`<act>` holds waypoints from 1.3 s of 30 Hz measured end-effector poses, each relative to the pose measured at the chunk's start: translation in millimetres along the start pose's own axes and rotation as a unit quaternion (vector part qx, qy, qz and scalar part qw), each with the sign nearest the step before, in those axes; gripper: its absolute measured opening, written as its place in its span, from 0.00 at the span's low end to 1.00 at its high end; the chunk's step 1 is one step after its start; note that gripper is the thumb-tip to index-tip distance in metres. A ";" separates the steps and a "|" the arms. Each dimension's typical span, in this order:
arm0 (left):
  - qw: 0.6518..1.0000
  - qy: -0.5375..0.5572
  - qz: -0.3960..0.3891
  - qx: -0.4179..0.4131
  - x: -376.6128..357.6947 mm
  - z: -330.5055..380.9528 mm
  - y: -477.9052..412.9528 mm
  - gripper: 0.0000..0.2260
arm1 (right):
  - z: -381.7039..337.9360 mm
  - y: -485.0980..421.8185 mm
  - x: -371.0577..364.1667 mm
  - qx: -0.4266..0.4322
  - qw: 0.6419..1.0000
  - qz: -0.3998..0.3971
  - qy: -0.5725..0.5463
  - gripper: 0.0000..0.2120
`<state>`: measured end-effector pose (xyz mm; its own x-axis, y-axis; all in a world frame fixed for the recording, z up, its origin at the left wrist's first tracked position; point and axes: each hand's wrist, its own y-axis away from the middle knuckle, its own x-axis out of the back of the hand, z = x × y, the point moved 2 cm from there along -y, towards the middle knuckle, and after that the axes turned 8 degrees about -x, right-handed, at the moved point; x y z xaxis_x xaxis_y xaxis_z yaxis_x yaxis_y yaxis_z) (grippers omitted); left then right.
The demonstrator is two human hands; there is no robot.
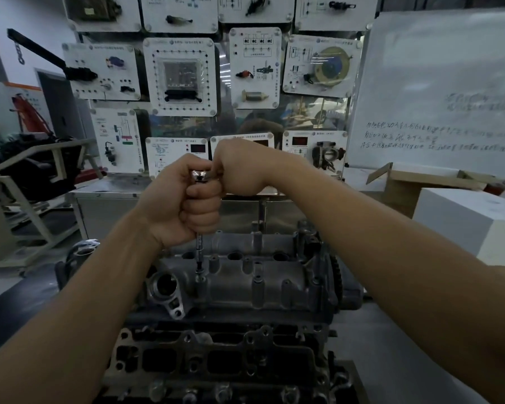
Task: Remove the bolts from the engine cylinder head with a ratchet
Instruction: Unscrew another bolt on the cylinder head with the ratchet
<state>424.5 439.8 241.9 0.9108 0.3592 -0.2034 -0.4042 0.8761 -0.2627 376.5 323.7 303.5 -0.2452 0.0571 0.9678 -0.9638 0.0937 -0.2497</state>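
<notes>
In a training workshop backed by a wall of display panels [181, 80] and a whiteboard [438, 91], a person works over an engine cylinder head [239, 284]. The head stands in the lower middle of the view, directly below both forearms.

The left hand [169, 199] makes a fist around the upper part of a long extension bar [199, 252], its fingers [201, 212] fully curled round it. The right hand [239, 167], touching the left, is closed on the handle of the ratchet [200, 175]. The ratchet's chrome head shows between the two fists, while the handle itself is hidden.

The bar drops upright into a recess near the left end of the cylinder head. The bolt it sits on cannot be seen.

The step in hand appears to be loosening one bolt. The next move likely calls for swinging the handle while the left hand holds the bar upright, so the socket does not slip off.
</notes>
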 end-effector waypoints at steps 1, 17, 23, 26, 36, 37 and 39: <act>0.998 -0.014 0.066 -0.004 0.7 -0.5 -2.1 0.22 | 2.5 2.0 3.4 -0.006 0.999 -0.032 -0.024 0.10; 0.991 -0.062 0.123 0.001 -4.6 0.3 -5.9 0.23 | 6.6 1.5 5.4 -0.005 0.996 -0.084 -0.030 0.07; 0.922 -0.160 0.330 -0.122 -11.9 -6.9 -2.3 0.17 | 10.2 8.3 27.8 -0.039 0.938 -0.307 -0.157 0.10; 0.974 -0.135 0.167 -0.069 -12.9 -7.8 -1.3 0.22 | 22.7 -3.0 13.0 -0.067 0.991 -0.115 0.031 0.06; 0.934 -0.143 0.308 -0.113 -7.9 -6.8 -7.7 0.21 | 5.2 25.0 30.4 0.002 0.908 -0.354 -0.223 0.23; 0.933 -0.137 0.313 -0.117 -8.2 -8.2 -7.0 0.22 | 9.4 21.6 31.1 -0.015 0.922 -0.334 -0.194 0.18; 0.962 -0.100 0.236 -0.089 -9.4 -9.1 -5.7 0.23 | 22.2 12.4 26.3 -0.060 0.962 -0.253 -0.089 0.08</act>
<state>417.5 428.6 236.7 0.6127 0.7741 -0.1593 -0.7690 0.5375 -0.3459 355.9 304.3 326.5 0.2271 -0.1963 0.9539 -0.9479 0.1801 0.2627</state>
